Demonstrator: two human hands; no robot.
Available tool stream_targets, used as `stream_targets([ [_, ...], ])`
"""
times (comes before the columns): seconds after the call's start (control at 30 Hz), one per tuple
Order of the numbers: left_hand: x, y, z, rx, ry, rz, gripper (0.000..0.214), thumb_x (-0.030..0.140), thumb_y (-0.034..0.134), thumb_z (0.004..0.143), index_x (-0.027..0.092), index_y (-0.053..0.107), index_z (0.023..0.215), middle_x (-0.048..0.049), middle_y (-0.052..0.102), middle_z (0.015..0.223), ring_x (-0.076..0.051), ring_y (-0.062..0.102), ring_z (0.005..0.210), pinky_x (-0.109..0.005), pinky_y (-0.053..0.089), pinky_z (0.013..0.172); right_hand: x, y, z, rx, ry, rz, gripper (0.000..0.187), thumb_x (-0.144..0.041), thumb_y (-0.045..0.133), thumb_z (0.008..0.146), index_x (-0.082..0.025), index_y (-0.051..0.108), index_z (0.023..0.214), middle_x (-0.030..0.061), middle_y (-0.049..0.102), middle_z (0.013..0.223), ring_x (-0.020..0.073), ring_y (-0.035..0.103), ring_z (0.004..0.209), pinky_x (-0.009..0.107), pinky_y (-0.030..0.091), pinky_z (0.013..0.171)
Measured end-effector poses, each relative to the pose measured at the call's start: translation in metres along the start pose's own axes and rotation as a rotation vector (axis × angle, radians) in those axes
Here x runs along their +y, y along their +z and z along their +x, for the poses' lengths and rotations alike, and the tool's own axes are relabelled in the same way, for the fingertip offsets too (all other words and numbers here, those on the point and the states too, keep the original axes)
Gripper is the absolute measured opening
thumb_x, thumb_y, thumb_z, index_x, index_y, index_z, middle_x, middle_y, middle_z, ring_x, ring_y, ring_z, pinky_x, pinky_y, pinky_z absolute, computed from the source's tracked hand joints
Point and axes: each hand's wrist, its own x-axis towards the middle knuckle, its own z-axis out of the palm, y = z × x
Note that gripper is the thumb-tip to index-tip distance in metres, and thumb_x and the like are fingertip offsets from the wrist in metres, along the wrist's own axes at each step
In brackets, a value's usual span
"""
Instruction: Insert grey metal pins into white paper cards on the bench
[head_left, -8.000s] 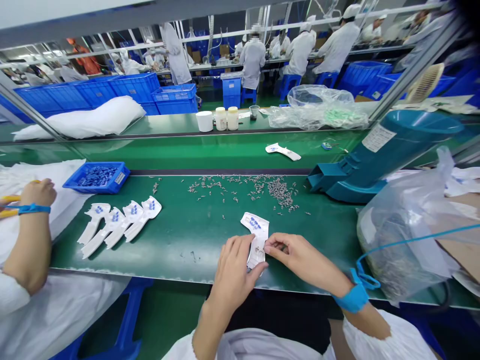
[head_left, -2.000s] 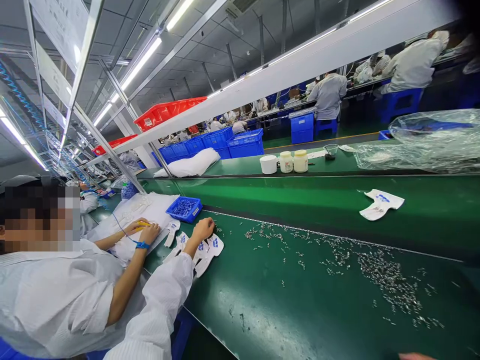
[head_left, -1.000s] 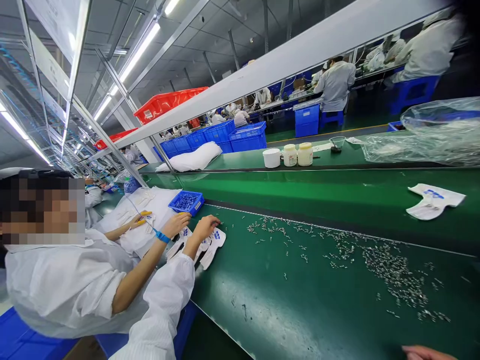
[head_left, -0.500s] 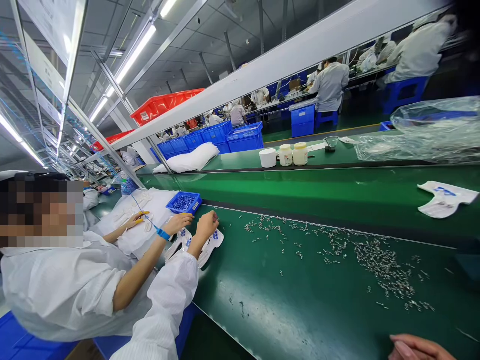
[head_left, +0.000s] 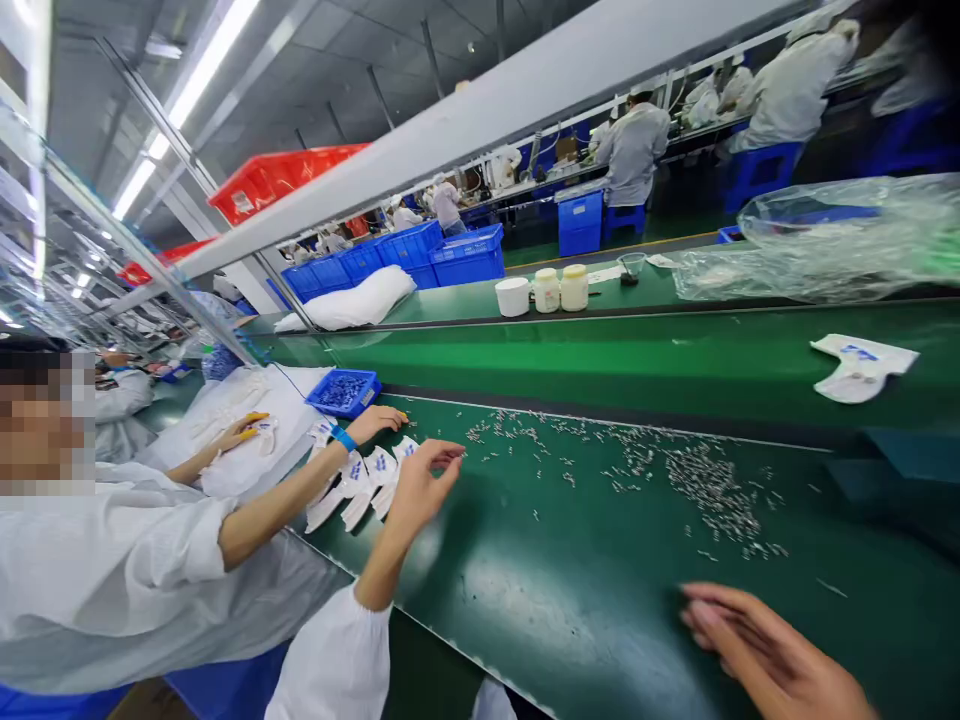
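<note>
My left hand (head_left: 421,492) is over the green work table, just right of a row of flat white shaped pieces with blue marks (head_left: 379,470). Its thumb and fingers are drawn together in a loose pinch; whatever is between the tips is too small to make out. My right hand (head_left: 772,645) hovers low at the right, fingers loosely stretched and slightly blurred, with nothing visible in it. Between and beyond my hands, many small shiny metal parts (head_left: 709,490) lie scattered. A co-worker's hand (head_left: 375,422) with a blue wristband reaches just behind my left hand.
A co-worker (head_left: 135,560) sits close at my left. A blue tray of small blue parts (head_left: 345,392) stands by the green belt (head_left: 600,360). One white piece (head_left: 862,367) lies on the belt. Jars (head_left: 574,288) and plastic bags (head_left: 817,250) sit on the far ledge.
My left hand has lifted off the white pieces and shifted right, uncovering them. My right hand has come further into view. The co-worker's banded hand reaches further right; the view has turned right.
</note>
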Motion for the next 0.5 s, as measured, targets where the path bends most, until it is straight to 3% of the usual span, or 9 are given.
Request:
stream_targets([
  [0.1, 0.036, 0.046, -0.036, -0.048, 0.014, -0.177, 0.017, 0.027, 0.059, 0.091, 0.021, 0.069, 0.103, -0.004, 0.071, 0.098, -0.016, 0.069, 0.087, -0.029, 0.058, 0.081, -0.05, 0.029, 0.005, -0.279, -0.038, 0.013, 0.037, -0.059, 0.062, 0.079, -0.034, 0.073, 0.104, 0.0072, 0.075, 0.092, 0.0269, 0.073, 0.083, 0.037, 0.061, 0.074],
  [0.17, 0.052, 0.072, -0.053, -0.055, -0.005, -0.284, 0.016, 0.024, 0.061, 0.089, 0.021, 0.069, 0.103, -0.0037, 0.071, 0.095, -0.016, 0.069, 0.084, -0.029, 0.058, 0.081, -0.071, 0.049, 0.016, -0.389, -0.101, 0.033, 0.041, -0.052, 0.061, 0.084, -0.026, 0.069, 0.115, 0.0062, 0.074, 0.093, 0.0219, 0.071, 0.082, 0.031, 0.059, 0.072],
  [0.23, 0.06, 0.089, -0.064, -0.053, -0.025, -0.332, 0.016, 0.022, 0.061, 0.089, 0.021, 0.068, 0.104, -0.0037, 0.07, 0.096, -0.016, 0.069, 0.086, -0.03, 0.058, 0.083, -0.079, 0.063, 0.028, -0.425, -0.147, 0.062, 0.035, -0.046, 0.061, 0.087, -0.022, 0.068, 0.111, 0.0057, 0.073, 0.092, 0.0195, 0.07, 0.083, 0.029, 0.058, 0.074],
  [0.37, 0.061, 0.1, -0.073, -0.03, -0.025, -0.354, 0.017, 0.022, 0.061, 0.089, 0.022, 0.067, 0.105, -0.0036, 0.07, 0.096, -0.016, 0.069, 0.086, -0.03, 0.058, 0.083, -0.07, 0.069, 0.039, -0.434, -0.172, 0.102, 0.027, -0.045, 0.06, 0.089, -0.019, 0.068, 0.092, 0.0042, 0.071, 0.081, 0.0183, 0.068, 0.078, 0.03, 0.057, 0.073],
  [0.5, 0.056, 0.097, -0.073, -0.04, -0.013, -0.41, 0.018, 0.024, 0.061, 0.091, 0.021, 0.068, 0.107, -0.0038, 0.07, 0.094, -0.015, 0.068, 0.085, -0.029, 0.058, 0.08, -0.061, 0.065, 0.038, -0.431, -0.147, 0.137, 0.03, -0.047, 0.065, 0.086, -0.019, 0.068, 0.096, 0.0058, 0.072, 0.088, 0.0196, 0.068, 0.083, 0.032, 0.057, 0.079],
])
